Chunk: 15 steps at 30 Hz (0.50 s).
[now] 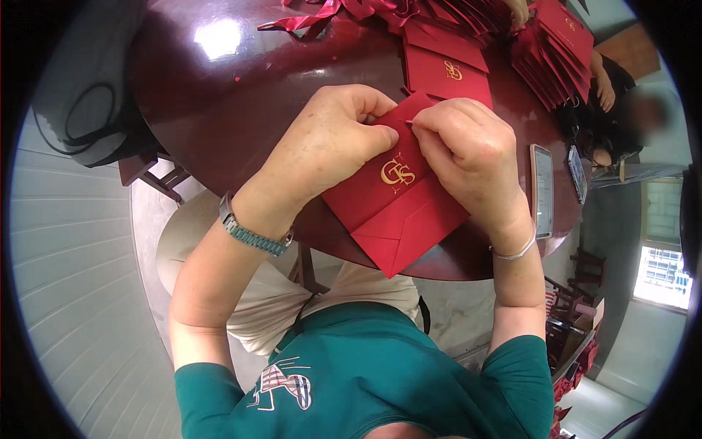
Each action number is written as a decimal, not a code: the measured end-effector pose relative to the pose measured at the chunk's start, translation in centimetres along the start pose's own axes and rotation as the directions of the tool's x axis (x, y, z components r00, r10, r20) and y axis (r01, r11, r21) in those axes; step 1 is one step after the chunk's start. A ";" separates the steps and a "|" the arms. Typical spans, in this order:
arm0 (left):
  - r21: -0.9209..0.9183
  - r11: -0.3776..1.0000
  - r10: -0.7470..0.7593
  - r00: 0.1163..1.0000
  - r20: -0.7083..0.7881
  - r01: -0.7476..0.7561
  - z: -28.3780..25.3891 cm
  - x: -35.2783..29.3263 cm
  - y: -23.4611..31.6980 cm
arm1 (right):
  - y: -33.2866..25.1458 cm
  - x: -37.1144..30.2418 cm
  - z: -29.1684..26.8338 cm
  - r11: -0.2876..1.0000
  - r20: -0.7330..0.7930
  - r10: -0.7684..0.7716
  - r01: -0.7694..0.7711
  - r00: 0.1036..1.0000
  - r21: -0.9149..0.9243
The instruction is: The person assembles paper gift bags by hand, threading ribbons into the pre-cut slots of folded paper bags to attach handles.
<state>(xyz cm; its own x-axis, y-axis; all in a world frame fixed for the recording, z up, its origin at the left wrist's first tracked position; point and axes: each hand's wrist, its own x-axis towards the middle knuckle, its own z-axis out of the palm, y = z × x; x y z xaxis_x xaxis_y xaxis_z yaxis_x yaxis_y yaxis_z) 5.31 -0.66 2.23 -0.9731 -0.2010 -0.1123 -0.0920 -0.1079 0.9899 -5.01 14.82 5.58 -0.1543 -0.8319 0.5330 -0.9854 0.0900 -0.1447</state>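
A red paper gift bag (431, 201) with a gold emblem lies flat and aslant at the table's near edge, its folded bottom toward me. My left hand (325, 139) is closed on the bag's upper left edge, thumb on the front and fingers curled behind. Near the top edge, my right hand (472, 154) pinches a thin red strip between thumb and forefinger; it looks like a ribbon or cord end, too small to make out fully. The right hand's other fingers are curled in.
Another red bag (439, 69) lies just beyond, on the dark glossy round table (219, 110). Red ribbons (344, 11) lie at the far side. A bundle of red bags (559, 47) stands at far right, near another person's hand (605, 91). Two phone-like devices (542, 190) lie at right.
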 end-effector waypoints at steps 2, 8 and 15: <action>0.010 1.000 0.013 1.000 -0.014 -0.013 0.2 -0.1 0.1 | 0.0 0.0 0.0 1.000 0.019 -0.020 0.020 1.000 -0.010; 0.280 0.958 0.078 0.995 -0.066 -0.056 0.3 -0.2 -0.2 | -0.4 0.5 0.4 0.982 0.091 -0.116 0.128 0.989 -0.141; 0.298 0.950 0.131 0.983 -0.125 -0.088 0.0 -0.5 -0.5 | -0.9 1.6 1.2 0.974 0.222 0.218 -0.226 0.950 0.012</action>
<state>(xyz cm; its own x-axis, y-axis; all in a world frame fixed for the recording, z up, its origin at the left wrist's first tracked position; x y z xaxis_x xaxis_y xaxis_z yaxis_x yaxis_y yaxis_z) 5.83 -0.52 1.81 -0.9426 -0.3338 0.0081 -0.0644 0.2056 0.9765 -4.30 12.76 5.57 -0.3453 -0.8926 0.2900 -0.9239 0.2691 -0.2718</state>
